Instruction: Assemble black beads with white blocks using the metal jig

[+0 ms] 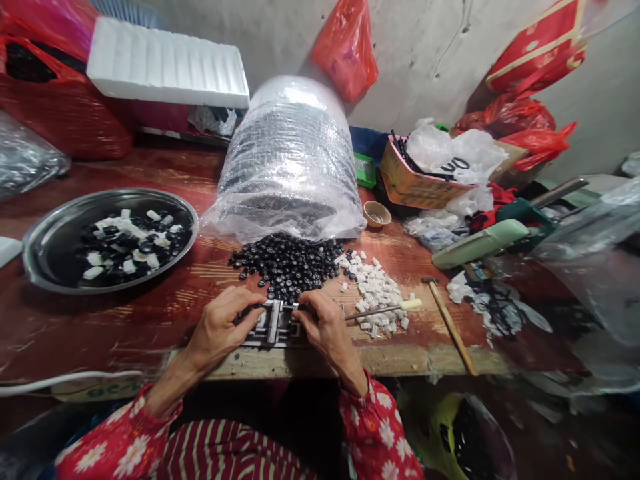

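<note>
At the front edge of the table lies a small metal jig (273,325) with a raised bar across its middle. My left hand (223,327) is at its left end, thumb and fingers closed in a pinch with something dark between them. My right hand (327,327) pinches at the jig's right end; its fingers hide what they hold. Just behind the jig spreads a heap of small round black parts (295,263). A pile of small white plastic pieces (375,290) lies to the right. Across that pile rests a thin metal rod tool with a cream handle (411,305), pointing toward my right hand.
A metal tray (37,267) of black and white parts stands at left. Behind the heap sits a large plastic-wrapped bundle (295,147). A hammer (453,327) lies at right, near a pale green-handled tool (480,243), a small bowl (376,215) and a filled box (420,187).
</note>
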Action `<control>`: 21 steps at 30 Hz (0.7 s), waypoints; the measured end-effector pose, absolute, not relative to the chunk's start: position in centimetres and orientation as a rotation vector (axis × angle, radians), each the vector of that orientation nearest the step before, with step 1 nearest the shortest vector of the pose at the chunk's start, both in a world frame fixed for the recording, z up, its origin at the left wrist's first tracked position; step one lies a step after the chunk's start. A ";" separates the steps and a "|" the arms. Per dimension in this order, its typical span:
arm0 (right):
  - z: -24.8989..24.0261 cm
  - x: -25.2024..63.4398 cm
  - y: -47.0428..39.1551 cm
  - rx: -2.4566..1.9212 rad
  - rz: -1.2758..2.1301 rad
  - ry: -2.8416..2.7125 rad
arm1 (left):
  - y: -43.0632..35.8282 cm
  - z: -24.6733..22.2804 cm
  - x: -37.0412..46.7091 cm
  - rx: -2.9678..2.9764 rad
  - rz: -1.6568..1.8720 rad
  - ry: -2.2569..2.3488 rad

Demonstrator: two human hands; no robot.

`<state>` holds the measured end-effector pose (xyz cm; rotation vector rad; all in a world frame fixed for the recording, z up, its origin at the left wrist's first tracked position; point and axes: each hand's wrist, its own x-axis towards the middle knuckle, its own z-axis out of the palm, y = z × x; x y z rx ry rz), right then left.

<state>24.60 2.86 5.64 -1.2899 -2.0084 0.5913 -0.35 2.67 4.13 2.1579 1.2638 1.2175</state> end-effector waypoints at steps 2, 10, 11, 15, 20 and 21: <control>5.6 24.6 2.9 -1.309 0.570 -2.052 | 2.7 4.2 -0.4 2.160 1.213 1.246; 5.0 24.3 3.2 -1.375 0.420 -2.165 | 2.6 4.6 -0.2 2.200 1.035 1.267; 5.0 24.2 3.2 -1.378 0.420 -2.172 | 2.7 4.7 -0.2 2.205 1.013 1.256; 5.3 23.8 2.9 -1.404 0.434 -2.187 | 2.9 4.9 -0.3 2.233 0.903 1.217; 5.6 23.3 2.7 -1.462 0.394 -2.178 | 3.3 5.4 -0.5 2.252 0.857 1.231; 5.6 23.3 2.7 -1.469 0.381 -2.186 | 3.3 5.4 -0.6 2.271 0.854 1.232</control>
